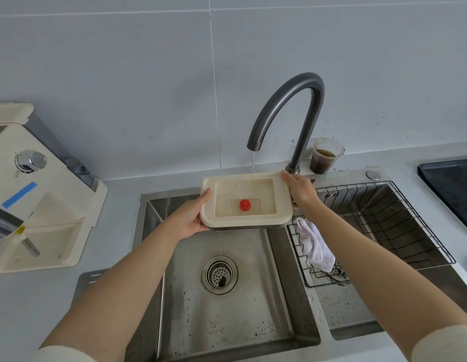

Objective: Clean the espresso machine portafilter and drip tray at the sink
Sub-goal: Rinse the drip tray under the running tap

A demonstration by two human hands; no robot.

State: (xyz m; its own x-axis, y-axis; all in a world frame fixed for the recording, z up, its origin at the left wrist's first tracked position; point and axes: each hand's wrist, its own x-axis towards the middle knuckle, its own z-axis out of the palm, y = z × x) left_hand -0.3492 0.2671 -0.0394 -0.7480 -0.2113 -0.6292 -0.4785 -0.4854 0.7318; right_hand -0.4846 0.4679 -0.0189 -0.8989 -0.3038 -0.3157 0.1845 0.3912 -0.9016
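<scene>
While water runs: thin stream from faucet [287, 111] lands in drip tray [246, 220].
Tray look: cream, shallow, red float [245, 205] inside.
Grip: left hand [192, 216] and right hand [301, 190] clasp opposite edges.
Cup [325, 156]: dark liquid.

Left basin: open floor around the drain [220, 274], under the drip tray [246, 199].
Tray, 12 o'clock: faucet [290, 111] arches overhead, its stream falling into the tray.
Tray, 3 o'clock: wire rack [378, 226] fills the right basin, cloth [314, 248] draped on its edge.
Tray, 9 o'clock: espresso machine [39, 194] occupies the counter.
Tray, 1 o'clock: cup [325, 156] beside the faucet base.
</scene>
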